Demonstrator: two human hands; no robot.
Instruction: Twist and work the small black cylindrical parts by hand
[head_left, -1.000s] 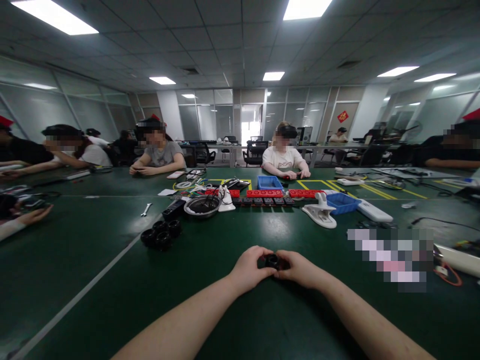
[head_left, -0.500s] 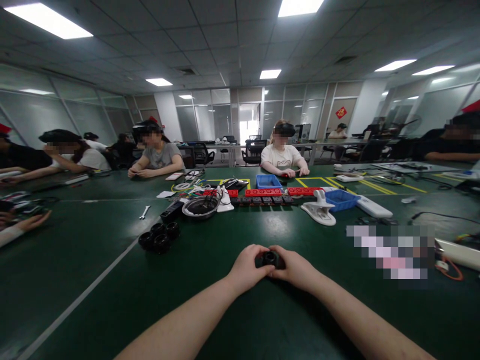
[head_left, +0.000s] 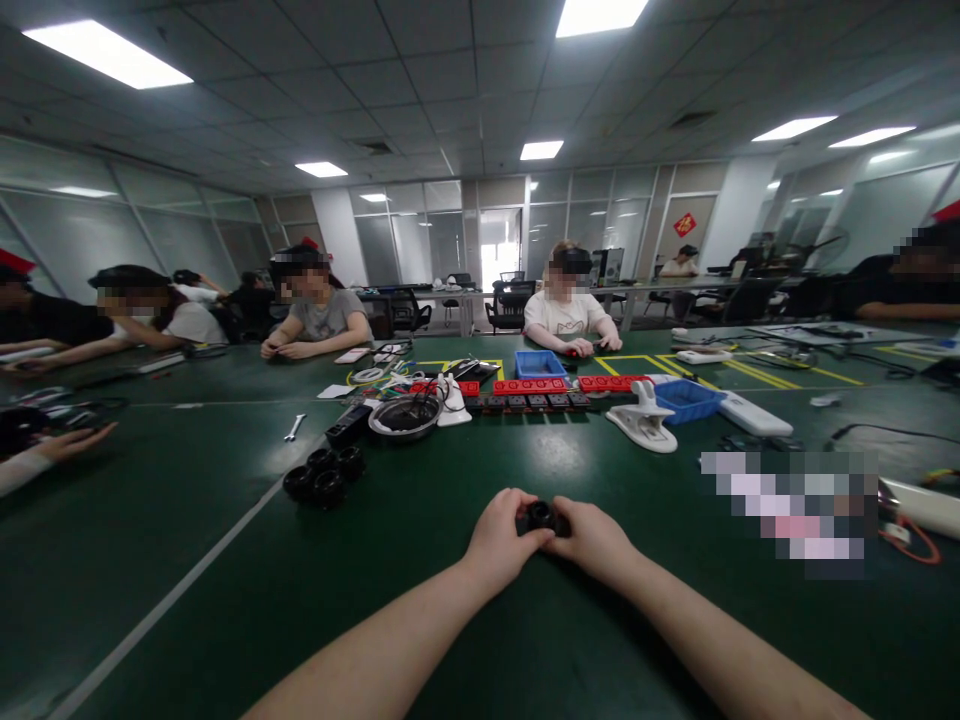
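Observation:
A small black ring-shaped part (head_left: 541, 515) sits between my two hands, low over the green table (head_left: 420, 600). The fingers and thumb of my left hand (head_left: 506, 540) close on its left side. On its right side, my right hand (head_left: 592, 538) grips it with bent fingers. The fingertips of both hands nearly meet around it, and its lower part is partly hidden. To the left on the table stands a cluster of several similar black round parts (head_left: 324, 477).
Beyond my hands lie a round dark dish (head_left: 405, 416), a white clip stand (head_left: 643, 418), red strips (head_left: 530, 386), a blue tray (head_left: 684, 400) and a white device (head_left: 754, 413). A wrench (head_left: 295, 428) lies at left. Another person's hand (head_left: 79, 440) reaches in at far left.
The view has shifted slightly, so the table items appear a little further right. My right hand's fingers have drawn in a little around the black part.

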